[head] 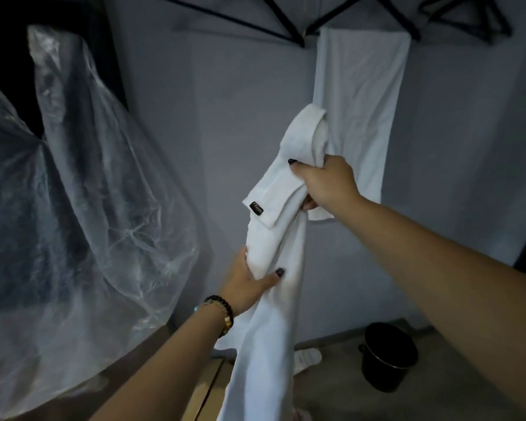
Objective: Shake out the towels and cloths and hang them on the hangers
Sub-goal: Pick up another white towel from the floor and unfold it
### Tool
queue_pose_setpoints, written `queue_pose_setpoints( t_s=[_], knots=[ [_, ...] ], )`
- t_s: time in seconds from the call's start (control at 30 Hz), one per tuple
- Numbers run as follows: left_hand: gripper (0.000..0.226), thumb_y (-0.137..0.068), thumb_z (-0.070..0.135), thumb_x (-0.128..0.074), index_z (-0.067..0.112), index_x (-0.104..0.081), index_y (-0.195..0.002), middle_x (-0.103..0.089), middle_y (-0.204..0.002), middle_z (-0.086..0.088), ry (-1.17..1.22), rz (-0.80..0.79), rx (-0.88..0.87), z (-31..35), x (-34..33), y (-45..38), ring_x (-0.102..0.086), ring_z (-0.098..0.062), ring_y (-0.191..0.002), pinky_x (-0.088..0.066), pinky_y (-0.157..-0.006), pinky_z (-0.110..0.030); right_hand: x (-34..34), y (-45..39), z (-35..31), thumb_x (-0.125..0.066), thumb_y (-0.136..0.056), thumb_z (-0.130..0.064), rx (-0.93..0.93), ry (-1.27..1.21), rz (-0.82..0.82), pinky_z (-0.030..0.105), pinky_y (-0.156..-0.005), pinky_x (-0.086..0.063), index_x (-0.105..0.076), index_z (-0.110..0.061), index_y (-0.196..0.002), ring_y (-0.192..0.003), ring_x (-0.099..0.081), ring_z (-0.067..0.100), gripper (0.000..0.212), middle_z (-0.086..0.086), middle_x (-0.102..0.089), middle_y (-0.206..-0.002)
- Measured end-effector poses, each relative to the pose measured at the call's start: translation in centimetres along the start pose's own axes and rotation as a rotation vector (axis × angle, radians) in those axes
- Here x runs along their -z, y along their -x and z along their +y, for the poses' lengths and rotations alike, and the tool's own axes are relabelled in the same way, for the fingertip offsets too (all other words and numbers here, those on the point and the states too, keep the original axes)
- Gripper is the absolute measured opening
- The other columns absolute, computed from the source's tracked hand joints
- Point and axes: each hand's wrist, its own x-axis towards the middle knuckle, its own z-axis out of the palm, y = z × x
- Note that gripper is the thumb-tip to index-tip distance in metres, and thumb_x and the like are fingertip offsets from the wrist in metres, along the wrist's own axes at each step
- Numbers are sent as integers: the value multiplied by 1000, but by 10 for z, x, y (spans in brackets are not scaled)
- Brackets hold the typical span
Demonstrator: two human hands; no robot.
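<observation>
The left hand (249,276), wearing a beaded bracelet (222,311) at the wrist, grips a bunched fold of the white towel (264,344), with the thumb across the front of the cloth and the fingers wrapped behind it. Below this grip the towel hangs down in a long strip toward the lower edge of the view. Above and to the right, the right hand (324,180) grips the upper part of the same towel, fingers curled round a gathered section; a folded flap with a small dark label (256,207) hangs just left of this hand, and the top end of the towel stands up above it. The towel is thus held between both hands, in the air, in front of the wall. On the floor at lower right stands a black bucket (387,357). At left hangs a large clear plastic sheet (82,183). Against the grey wall (225,101) behind the right hand, a second white towel (362,95) is draped over a black hanger (295,28). More black hangers (468,22) show at the upper right.
</observation>
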Motion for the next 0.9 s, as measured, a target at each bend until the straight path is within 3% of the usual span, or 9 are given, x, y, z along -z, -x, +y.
queue_pose_setpoints(
  t_s=[0.07, 0.13, 0.2, 0.4, 0.5, 0.57, 0.67, 0.8, 0.9],
  knots=[
    [45, -82, 39, -70, 20, -52, -120, -61, -110, 7, 3, 88, -56, 16, -31, -4, -60, -14, -98, -48, -72, -12, 34, 3, -1, -64, -87, -31, 14, 10, -2, 32, -52, -59, -61, -17, -70, -61, -69, 23, 22, 8, -67, -73],
    [27, -90, 30, -62, 17, -56, -113, -63, -103, 3, -2, 166, -51, 30, -56, -6, -59, -19, -93, -47, -69, -19, 68, 6, 2, -64, -87, -30, 22, 36, -7, 27, -47, -55, -62, -15, -71, -54, -67, 21, 22, 6, -66, -66],
    [20, -94, 23, -57, 18, -58, -113, -63, -106, 1, -39, 227, -30, 45, -75, -8, -59, -20, -97, -48, -77, -28, 101, 8, 11, -64, -86, -31, 18, 56, -11, 26, -47, -54, -64, -11, -74, -49, -67, 21, 23, 6, -66, -58],
    [12, -96, 23, -54, 14, -62, -94, -66, -93, 3, 108, 325, -77, 95, -100, -28, -61, -16, -86, -46, -69, -23, 166, -14, 57, -68, -82, -41, -89, 74, 22, 33, -56, -59, -67, -8, -82, -55, -70, 27, 33, 14, -69, -62],
    [12, -95, 17, -55, 16, -65, -89, -67, -89, 5, 180, 380, -117, 124, -113, -49, -60, -10, -81, -49, -69, -25, 184, -37, 90, -74, -74, -46, -89, 104, 83, 38, -66, -60, -56, -12, -114, -78, -70, 26, 55, 9, -69, -96],
    [13, -94, 16, -55, 13, -65, -86, -66, -84, 6, 187, 386, -147, 136, -126, -66, -58, -8, -75, -49, -65, -19, 192, -48, 108, -79, -70, -42, -23, 148, 152, 36, -83, -53, -32, -18, -138, -104, -55, 17, 86, 5, -49, -130],
    [16, -92, 15, -55, 7, -60, -80, -60, -77, 0, 205, 344, -164, 146, -147, -97, -52, -9, -68, -45, -59, -17, 198, -60, 123, -78, -77, -28, 99, 259, 178, 25, -92, -37, -8, -28, -151, -112, -36, 11, 102, 5, -22, -144],
    [12, -89, 13, -59, 3, -63, -85, -61, -81, -1, 225, 286, -167, 157, -170, -138, -54, -11, -71, -46, -67, -27, 206, -90, 134, -60, -88, -39, 189, 472, 22, 38, -112, -28, -29, -35, -147, -138, -23, 22, 66, 3, -23, -151],
    [4, -87, 11, -63, 13, -63, -84, -62, -80, 4, 201, 264, -186, 168, -191, -159, -56, -8, -71, -46, -66, -23, 214, -113, 140, -57, -87, -56, 29, 265, -193, 30, -100, -35, -35, -35, -142, -125, -42, 13, 63, -9, -43, -137]
  ],
)
